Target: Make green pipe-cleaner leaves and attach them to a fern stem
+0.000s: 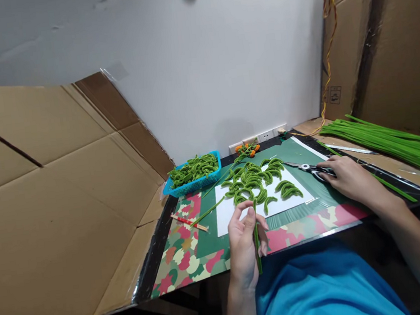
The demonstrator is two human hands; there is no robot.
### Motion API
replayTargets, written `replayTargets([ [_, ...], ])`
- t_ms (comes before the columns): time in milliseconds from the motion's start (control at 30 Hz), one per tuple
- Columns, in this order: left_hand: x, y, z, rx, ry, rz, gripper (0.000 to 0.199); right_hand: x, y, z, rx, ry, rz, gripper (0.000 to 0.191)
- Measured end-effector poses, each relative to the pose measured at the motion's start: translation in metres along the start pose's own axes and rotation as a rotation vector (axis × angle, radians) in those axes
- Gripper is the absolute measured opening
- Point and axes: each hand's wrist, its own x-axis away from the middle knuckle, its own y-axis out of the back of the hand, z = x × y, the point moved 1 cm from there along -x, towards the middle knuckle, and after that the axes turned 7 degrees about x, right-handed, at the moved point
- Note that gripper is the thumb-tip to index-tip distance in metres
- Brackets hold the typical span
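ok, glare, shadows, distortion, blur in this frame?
Head view: white glare on the glossy black table border; same view: soft shadow on the white wall above the white socket strip; same view: brown cardboard panels slant, likely wide-angle distortion, while left hand and fuzzy green strip show no obvious blur.

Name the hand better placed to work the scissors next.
The right hand, most likely: it is at the handle end of the scissors, whose blades point away from it. The left hand is farther off and already holds a green stem.
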Motion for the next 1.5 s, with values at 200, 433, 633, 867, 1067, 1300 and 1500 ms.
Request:
replayTargets([
  [200,0.005,-0.016,0.018,-0.020,0.099,0.130,0.041,0.030,0.045,0.086,-0.656,0.156,-0.166,0.020],
  [433,0.011,-0.024,0.012,-0.174,0.064,0.185,0.040,0.045,0.051,0.129,-0.803,0.245,-0.256,0.019],
  [633,0.013,-0.026,0.006,-0.239,0.049,0.164,0.038,0.047,0.045,0.127,-0.746,0.327,-0.248,0.023],
  [867,0.013,-0.023,0.002,-0.298,0.030,0.139,0.037,0.049,0.044,0.124,-0.642,0.412,-0.207,0.023],
  [1067,0.012,-0.021,0.000,-0.398,0.030,0.172,0.034,0.048,0.042,0.123,-0.578,0.445,-0.189,0.019],
  [1300,0.003,-0.006,-0.005,-0.614,-0.062,0.158,0.029,0.042,0.038,0.114,-0.497,0.344,-0.251,0.020],
  [1500,-0.006,0.008,-0.016,-0.406,-0.126,-0.042,0.037,0.040,0.040,0.104,-0.564,0.177,-0.257,0.023],
])
